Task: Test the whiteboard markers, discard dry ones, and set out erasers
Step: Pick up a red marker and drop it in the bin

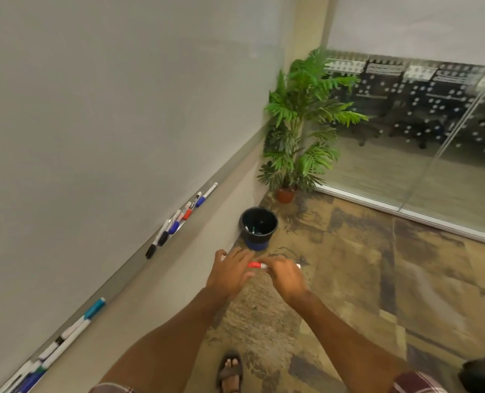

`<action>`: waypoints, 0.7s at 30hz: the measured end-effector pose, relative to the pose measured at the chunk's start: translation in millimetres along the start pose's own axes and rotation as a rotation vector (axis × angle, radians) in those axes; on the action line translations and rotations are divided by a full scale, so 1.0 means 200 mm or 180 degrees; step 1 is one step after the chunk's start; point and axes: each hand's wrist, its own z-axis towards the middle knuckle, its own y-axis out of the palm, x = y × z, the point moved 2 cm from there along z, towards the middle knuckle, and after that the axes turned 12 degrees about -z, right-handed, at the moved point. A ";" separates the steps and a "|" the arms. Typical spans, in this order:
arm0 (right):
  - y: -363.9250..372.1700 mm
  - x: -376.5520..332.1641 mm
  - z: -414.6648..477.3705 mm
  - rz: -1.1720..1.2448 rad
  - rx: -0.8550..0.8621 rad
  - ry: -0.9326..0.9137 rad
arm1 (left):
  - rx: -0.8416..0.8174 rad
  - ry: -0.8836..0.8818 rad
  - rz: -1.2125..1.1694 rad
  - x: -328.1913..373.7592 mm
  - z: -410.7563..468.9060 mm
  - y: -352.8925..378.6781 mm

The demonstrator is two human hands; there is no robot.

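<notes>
A marker with a red cap [254, 264] lies level between my hands, below the whiteboard [99, 114]. My right hand [285, 275] grips its white barrel, whose end pokes out to the right. My left hand [230, 272] is next to the red cap with fingers spread; whether it touches the cap I cannot tell. Several markers [178, 218] with black, blue and red caps lie in the board's tray [127, 275]. More markers [65, 336], one with a teal cap, lie nearer me at the lower left.
A black bin [258, 226] with something inside stands on the carpet against the wall, just beyond my hands. A potted plant [298, 129] fills the corner beside a glass partition [405, 154]. My sandalled foot [230, 371] is below; a dark object [482, 374] sits at the lower right.
</notes>
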 end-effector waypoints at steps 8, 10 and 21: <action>0.13 0.31 0.35 -0.0603 0.0126 0.0705 | -0.0213 -0.0077 -0.0085 -0.14 0.54 0.13; 0.15 0.36 0.47 -0.0630 0.0083 0.0747 | -0.0230 0.0019 -0.0095 -0.19 0.69 0.12; 0.17 0.57 1.14 -0.0586 0.0091 0.0647 | -0.0352 0.0009 -0.0141 -0.45 1.39 0.05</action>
